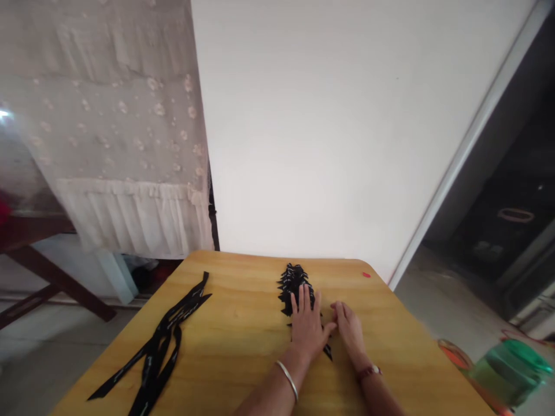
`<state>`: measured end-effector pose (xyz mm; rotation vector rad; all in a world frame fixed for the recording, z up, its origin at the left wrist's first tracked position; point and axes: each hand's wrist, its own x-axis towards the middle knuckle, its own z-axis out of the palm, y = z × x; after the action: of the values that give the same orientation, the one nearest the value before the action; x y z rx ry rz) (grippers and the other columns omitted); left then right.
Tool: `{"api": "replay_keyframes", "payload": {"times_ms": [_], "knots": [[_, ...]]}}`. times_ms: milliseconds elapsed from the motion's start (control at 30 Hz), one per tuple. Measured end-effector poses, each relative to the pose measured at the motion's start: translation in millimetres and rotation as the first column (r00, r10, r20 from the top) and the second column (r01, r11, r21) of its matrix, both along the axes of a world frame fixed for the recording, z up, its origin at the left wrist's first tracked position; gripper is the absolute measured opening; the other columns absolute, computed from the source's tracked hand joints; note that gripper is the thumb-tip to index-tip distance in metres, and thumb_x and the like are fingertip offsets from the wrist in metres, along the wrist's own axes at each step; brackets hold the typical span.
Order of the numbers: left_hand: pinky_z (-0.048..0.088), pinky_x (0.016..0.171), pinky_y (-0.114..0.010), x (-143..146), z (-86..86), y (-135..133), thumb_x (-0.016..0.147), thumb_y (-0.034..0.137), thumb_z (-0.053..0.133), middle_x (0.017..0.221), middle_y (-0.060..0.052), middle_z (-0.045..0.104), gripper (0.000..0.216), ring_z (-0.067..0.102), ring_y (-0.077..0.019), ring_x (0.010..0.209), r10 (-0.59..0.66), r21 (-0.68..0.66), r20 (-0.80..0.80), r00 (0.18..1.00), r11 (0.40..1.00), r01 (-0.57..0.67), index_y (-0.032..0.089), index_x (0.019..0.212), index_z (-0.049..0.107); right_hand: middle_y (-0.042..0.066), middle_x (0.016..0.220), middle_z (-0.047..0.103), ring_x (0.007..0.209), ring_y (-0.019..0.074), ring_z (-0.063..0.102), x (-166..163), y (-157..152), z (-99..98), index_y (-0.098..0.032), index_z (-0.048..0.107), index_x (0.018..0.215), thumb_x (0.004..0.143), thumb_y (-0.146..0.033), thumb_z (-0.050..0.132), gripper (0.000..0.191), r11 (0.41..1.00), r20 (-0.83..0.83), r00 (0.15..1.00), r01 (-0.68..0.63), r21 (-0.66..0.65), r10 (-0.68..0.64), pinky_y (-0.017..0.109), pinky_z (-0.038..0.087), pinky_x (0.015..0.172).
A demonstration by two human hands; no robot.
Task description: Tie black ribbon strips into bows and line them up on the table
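My left hand (pixel 307 326), with a silver bangle at the wrist, lies flat with fingers spread. It presses on a bunch of folded black ribbon (pixel 293 279) with pale markings and many pointed tips. The palm hides part of this bunch, and a pointed black end sticks out below it. Just to the right, my right hand (pixel 349 329), wearing a red bracelet, has its fingers curled together close to the bunch. Whatever those fingers hold, if anything, is hidden. Apart on the left side lie several loose black ribbon strips (pixel 162 334), also with pale markings.
The wooden table (pixel 243 346) backs against a white panel (pixel 329 144). A small red piece (pixel 366 275) lies near its far right corner. Lace fabric (pixel 130 133) hangs at the left. A green container (pixel 511 370) stands low at the right.
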<state>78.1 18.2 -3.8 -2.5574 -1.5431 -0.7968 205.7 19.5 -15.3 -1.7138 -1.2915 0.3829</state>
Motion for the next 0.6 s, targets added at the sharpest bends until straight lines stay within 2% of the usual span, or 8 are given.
{"api": "replay_keyframes", "payload": {"times_ms": [33,100,167,200,267,367,500,600], "knots": [[0.017,0.097,-0.052,-1.3,6.0,-3.5,0.078,0.042,0.037,0.136,-0.015,0.024,0.060,0.012,-0.0290,0.126,-0.021,0.024,0.034,0.999,1.000,0.020,0.015,0.130,0.023,0.004,0.060,0.059,0.057,0.0175,0.054,0.9,0.2,-0.8,-0.018,0.056,0.068,0.076,-0.039,0.027,0.037,1.000,0.016,1.000,-0.016,0.002,0.016,0.026,0.040,0.053],[0.020,0.097,-0.049,-3.5,17.4,-11.5,0.080,0.038,0.037,0.127,-0.012,0.039,0.046,0.023,-0.0265,0.123,-0.093,0.050,0.095,0.991,0.995,0.088,0.016,0.120,0.040,0.005,0.063,0.060,0.060,0.0180,0.055,2.7,0.2,-2.1,-0.018,0.055,0.068,0.074,-0.038,0.028,0.034,0.999,0.093,0.995,-0.047,0.003,0.046,0.026,0.040,0.056],[0.030,0.093,-0.042,-6.1,26.5,-20.4,0.082,0.033,0.037,0.102,-0.008,0.057,0.028,0.042,-0.0218,0.108,-0.162,0.028,0.153,0.975,0.987,0.160,0.018,0.095,0.056,0.004,0.063,0.059,0.060,0.0178,0.054,4.0,-0.5,-2.5,-0.019,0.055,0.068,0.071,-0.038,0.031,0.031,0.996,0.136,0.987,-0.090,-0.010,0.091,0.026,0.040,0.056],[0.037,0.084,-0.037,-8.1,30.1,-25.3,0.082,0.031,0.038,0.087,-0.007,0.060,0.024,0.050,-0.0197,0.096,-0.167,-0.003,0.172,0.971,0.985,0.170,0.017,0.083,0.058,0.004,0.063,0.059,0.059,0.0174,0.054,4.6,-1.0,-2.2,-0.019,0.055,0.068,0.071,-0.038,0.031,0.030,0.996,0.115,0.989,-0.086,-0.023,0.088,0.026,0.040,0.055],[0.041,0.067,-0.027,-14.7,35.6,-35.8,0.082,0.029,0.039,0.074,-0.004,0.059,0.024,0.054,-0.0161,0.077,-0.116,-0.048,0.223,0.968,0.990,0.130,0.017,0.071,0.056,0.003,0.061,0.058,0.057,0.0174,0.053,5.8,-2.1,-1.1,-0.018,0.055,0.067,0.070,-0.039,0.032,0.031,0.995,0.084,0.992,-0.093,-0.034,0.096,0.026,0.039,0.053],[0.035,0.053,-0.022,-32.7,41.8,-52.7,0.084,0.030,0.036,0.065,-0.001,0.059,0.026,0.054,-0.0124,0.062,-0.047,-0.072,0.282,0.958,0.995,0.070,0.018,0.067,0.053,0.002,0.055,0.057,0.057,0.0178,0.054,9.1,-3.0,0.2,-0.018,0.057,0.067,0.068,-0.044,0.036,0.034,0.994,-0.004,0.995,-0.098,-0.040,0.098,0.027,0.041,0.054],[0.028,0.047,-0.023,-67.4,47.9,-73.4,0.085,0.033,0.031,0.058,0.001,0.059,0.034,0.052,-0.0105,0.053,0.014,-0.107,0.328,0.945,0.994,0.023,0.019,0.064,0.053,0.002,0.058,0.060,0.055,0.0174,0.056,15.7,-4.7,-2.0,-0.017,0.060,0.070,0.062,-0.049,0.044,0.036,0.992,-0.161,0.984,-0.095,-0.084,0.081,0.028,0.044,0.055],[0.026,0.046,-0.023,-96.3,49.7,-86.0,0.085,0.031,0.030,0.054,0.001,0.057,0.036,0.049,-0.0097,0.049,0.079,-0.157,0.341,0.937,0.987,-0.026,0.019,0.061,0.053,0.003,0.059,0.061,0.056,0.0182,0.059,20.5,-13.2,-4.0,-0.016,0.060,0.069,0.056,-0.049,0.049,0.037,0.992,-0.361,0.932,-0.077,-0.101,0.036,0.029,0.048,0.056]]}}
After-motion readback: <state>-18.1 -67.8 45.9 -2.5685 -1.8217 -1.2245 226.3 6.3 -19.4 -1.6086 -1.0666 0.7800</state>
